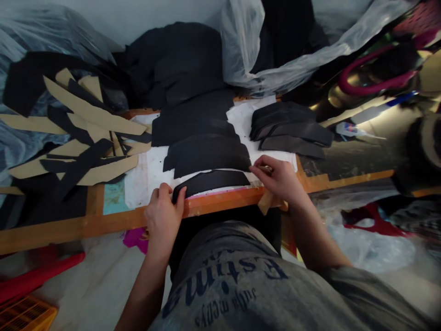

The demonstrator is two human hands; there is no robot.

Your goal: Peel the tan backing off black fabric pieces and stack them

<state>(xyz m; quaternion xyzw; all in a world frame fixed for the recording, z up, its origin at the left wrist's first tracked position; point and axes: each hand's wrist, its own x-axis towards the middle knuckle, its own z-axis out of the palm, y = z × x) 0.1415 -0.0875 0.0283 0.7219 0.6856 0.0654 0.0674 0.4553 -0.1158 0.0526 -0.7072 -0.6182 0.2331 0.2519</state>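
Observation:
A curved black piece of sheet material lies along the table's front edge on white paper. My left hand pinches its left end between thumb and fingers. Just past its right end is my right hand, fingers closed around a small tan or metallic object that I cannot make out. Those fingertips are by the right corner of a larger black panel. Behind it, more black panels overlap in a row going back.
Black and tan strips are heaped at the left. A stack of black pieces lies at the right, beside a small white bottle with a nozzle. Clear plastic sheeting hangs behind. Brown tape covers the table edge.

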